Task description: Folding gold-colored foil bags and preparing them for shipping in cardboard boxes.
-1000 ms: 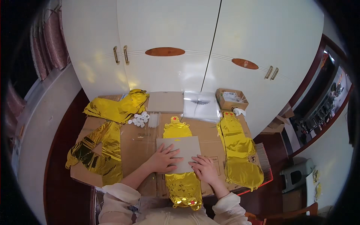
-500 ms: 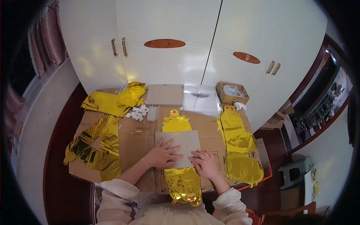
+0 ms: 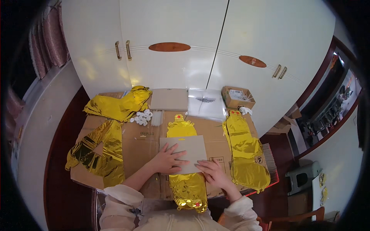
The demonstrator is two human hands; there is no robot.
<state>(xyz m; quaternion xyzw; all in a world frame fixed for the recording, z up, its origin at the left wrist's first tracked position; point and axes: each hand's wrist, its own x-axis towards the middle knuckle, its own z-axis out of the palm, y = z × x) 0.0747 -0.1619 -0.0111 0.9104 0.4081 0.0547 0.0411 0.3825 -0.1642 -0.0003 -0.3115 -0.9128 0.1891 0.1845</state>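
At the table's left edge lies a crumpled gold foil point(image 3: 98, 152), with another foil heap point(image 3: 119, 104) at the far left corner. Just right of that heap sits a cluster of small white caps point(image 3: 141, 117). The table point(image 3: 144, 142) is covered in flattened cardboard. In the middle a gold balloon point(image 3: 184, 159) runs from the far side to the near edge, with a card point(image 3: 189, 145) laid flat across it. The left hand point(image 3: 167, 159) presses flat, fingers spread, on the card's left part. The right hand point(image 3: 213, 174) rests open at the card's near right corner. At the far edge lie a brown board point(image 3: 169, 98) and a clear bag point(image 3: 206, 103). Along the right edge lies a second balloon point(image 3: 246, 152), and a small box point(image 3: 237, 97) sits at the far right corner.
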